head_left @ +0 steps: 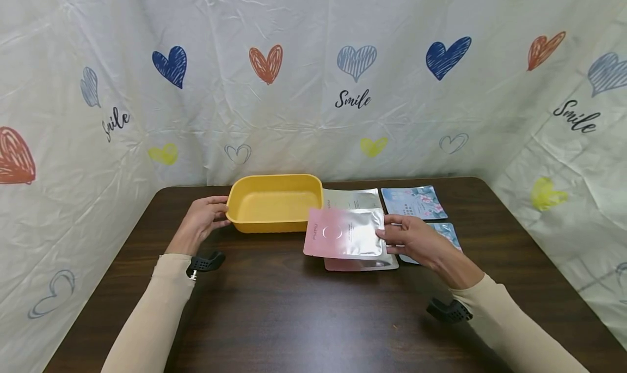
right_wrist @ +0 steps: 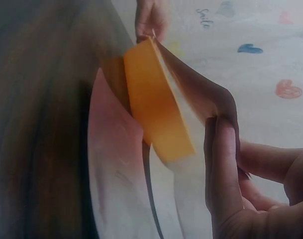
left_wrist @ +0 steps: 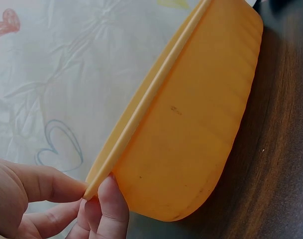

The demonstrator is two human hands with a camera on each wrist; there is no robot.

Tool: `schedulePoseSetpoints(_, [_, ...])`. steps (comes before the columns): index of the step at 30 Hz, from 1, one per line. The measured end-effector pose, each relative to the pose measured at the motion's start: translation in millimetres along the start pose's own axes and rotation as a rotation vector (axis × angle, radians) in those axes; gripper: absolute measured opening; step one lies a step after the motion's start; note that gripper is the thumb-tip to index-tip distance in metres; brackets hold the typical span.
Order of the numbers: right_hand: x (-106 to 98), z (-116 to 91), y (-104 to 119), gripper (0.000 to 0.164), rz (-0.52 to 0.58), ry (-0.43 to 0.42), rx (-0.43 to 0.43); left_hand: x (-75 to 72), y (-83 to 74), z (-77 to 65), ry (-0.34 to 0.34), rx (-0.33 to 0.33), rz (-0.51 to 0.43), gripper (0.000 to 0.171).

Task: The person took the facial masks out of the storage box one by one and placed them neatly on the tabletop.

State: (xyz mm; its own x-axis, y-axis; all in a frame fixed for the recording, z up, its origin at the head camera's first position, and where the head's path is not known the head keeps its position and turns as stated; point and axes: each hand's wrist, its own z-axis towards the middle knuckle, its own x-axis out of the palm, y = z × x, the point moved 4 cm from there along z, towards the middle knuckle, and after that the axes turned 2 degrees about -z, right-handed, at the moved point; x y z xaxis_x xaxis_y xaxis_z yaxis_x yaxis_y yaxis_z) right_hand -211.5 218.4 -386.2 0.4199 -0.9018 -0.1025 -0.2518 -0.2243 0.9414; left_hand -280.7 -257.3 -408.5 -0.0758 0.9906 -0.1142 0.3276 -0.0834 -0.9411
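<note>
My left hand (head_left: 202, 220) pinches the left rim of a yellow plastic tub (head_left: 274, 227); in the left wrist view its fingers (left_wrist: 114, 204) and thumb close on that rim. The tub's inside shows nothing in it. Held by its right edge in my right hand (head_left: 413, 239) is a pink and silver face mask packet (head_left: 343, 234), raised above the table in front of the tub's right end. Another pink and silver packet (head_left: 360, 264) lies partly hidden beneath it. Behind the held one lies a pale silver packet (head_left: 355, 199). The right wrist view shows the fingers (right_wrist: 226, 164) pinching the packet's edge.
To the right, a blue floral packet (head_left: 413, 202) lies near the table's back edge, and a second blue packet (head_left: 446, 233) is partly covered by my right hand. A white cloth with printed hearts (head_left: 303, 139) hangs around the dark wooden table (head_left: 294, 313).
</note>
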Motion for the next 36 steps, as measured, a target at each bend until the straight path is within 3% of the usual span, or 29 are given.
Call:
schedulePoseSetpoints(21, [-3,-30,-27,0.058,0.063,0.116,0.012,-0.4,0.6,1.1,0.001,-0.003,-0.002,0.045])
schedulePoseSetpoints(36, [-7,-43,-45,0.035,0.031,0.208,0.062,0.0,1.2,0.9,-0.003,-0.006,0.006,0.044])
